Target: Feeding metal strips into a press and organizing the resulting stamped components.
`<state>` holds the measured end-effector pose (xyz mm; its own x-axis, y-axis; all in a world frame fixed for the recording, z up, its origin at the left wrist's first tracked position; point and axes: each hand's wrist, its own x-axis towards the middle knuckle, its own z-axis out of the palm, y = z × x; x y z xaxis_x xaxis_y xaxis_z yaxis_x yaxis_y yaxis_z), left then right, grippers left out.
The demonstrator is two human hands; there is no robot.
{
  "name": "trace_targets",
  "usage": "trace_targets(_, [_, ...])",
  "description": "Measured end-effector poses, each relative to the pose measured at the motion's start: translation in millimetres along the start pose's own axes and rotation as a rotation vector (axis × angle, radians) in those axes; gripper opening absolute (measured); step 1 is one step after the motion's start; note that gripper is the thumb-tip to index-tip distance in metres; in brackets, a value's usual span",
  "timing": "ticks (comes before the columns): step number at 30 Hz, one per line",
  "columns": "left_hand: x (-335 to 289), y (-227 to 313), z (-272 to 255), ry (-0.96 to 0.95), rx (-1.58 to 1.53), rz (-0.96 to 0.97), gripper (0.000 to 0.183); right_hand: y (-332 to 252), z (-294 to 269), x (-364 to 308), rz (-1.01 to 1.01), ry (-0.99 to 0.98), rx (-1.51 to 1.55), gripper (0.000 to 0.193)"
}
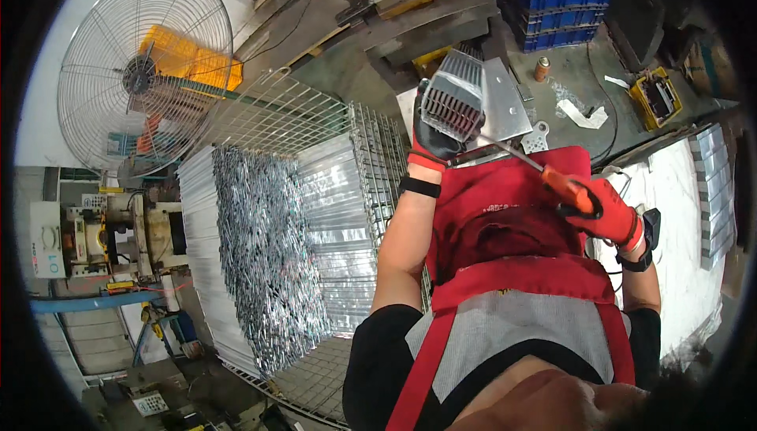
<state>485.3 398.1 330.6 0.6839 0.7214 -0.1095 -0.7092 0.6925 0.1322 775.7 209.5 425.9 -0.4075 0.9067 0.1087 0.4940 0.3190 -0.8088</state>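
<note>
The left hand [434, 138], in a black-and-red glove, grasps a finned metal part [456, 96] and holds it up over the bench edge; the right hand [613, 214], in a red glove, is closed around the orange handle of a tool [566, 188] whose slim shaft runs toward ten o'clock, up to the part's lower edge. Whether the tip touches the metal is too small to tell. The step in hand looks like working the tool along the part's edge; the next move probably calls for a firm left grip and a controlled stroke kept clear of the left fingers. Around the part as dial centre, the red apron [505, 234] bulges at five o'clock, below the shaft. A flat metal sheet [506, 108] just beside the part, and a small perforated plate [536, 137] near four, could crowd a wide swing. Farther out, a can [542, 70] stands between two and three, blue crates [564, 17] near two, and a yellow bin [640, 108] at three. Toward eight, a wire cage [377, 147] holds stacked shiny metal pieces [268, 257]; a large fan [140, 74] stands at nine.
</note>
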Motion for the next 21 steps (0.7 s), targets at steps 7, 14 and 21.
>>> trace_targets(7, [-10.8,-32.1,-18.5,0.266,0.238,-0.033,0.044,28.4,7.7,-14.2,0.116,0.096,0.076,0.048])
trace_targets(14, [-15.7,-89.0,-61.3,0.869,2.139,0.09,0.12,69.6,15.0,5.1,0.179,0.03,-0.325,0.045])
trace_targets(21, [-33.4,-84.6,-67.4,0.869,2.374,0.099,0.124,98.8,31.6,95.2,0.332,-0.109,-0.346,0.033])
